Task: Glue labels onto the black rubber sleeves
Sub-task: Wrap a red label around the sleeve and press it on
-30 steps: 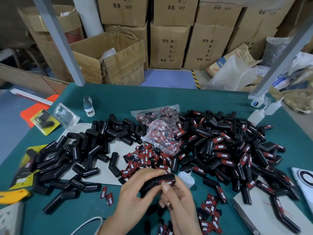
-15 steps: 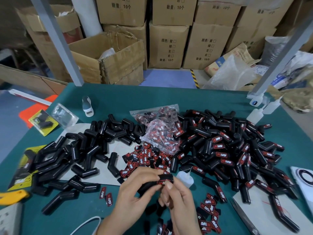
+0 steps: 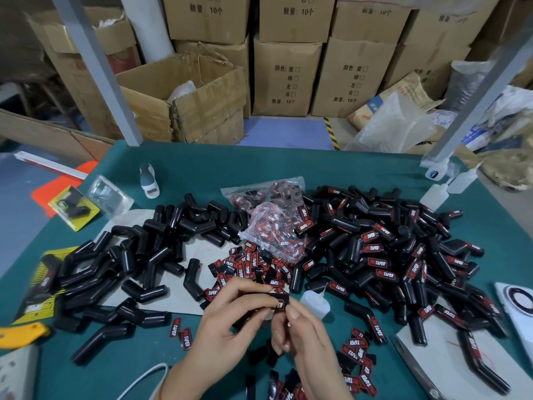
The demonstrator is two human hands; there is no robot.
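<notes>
Near the bench's (image 3: 317, 166) front edge, the left hand (image 3: 227, 327) is gripping 1 black rubber sleeve (image 3: 266, 303), fingers curled around it. The right hand (image 3: 305, 339) is pinching the label (image 3: 279, 305) at the sleeve's right end, beside the glue bottle (image 3: 315, 304).

"TAPER" in white on the red-black labels (image 3: 184, 337) loose on the table and on labelled sleeves (image 3: 386, 275) in the right pile. Cardboard boxes (image 3: 288, 79) behind: 颜色 紫/绿/左/右 with checkboxes, 数量: 10个. Other print too small to read.
</notes>
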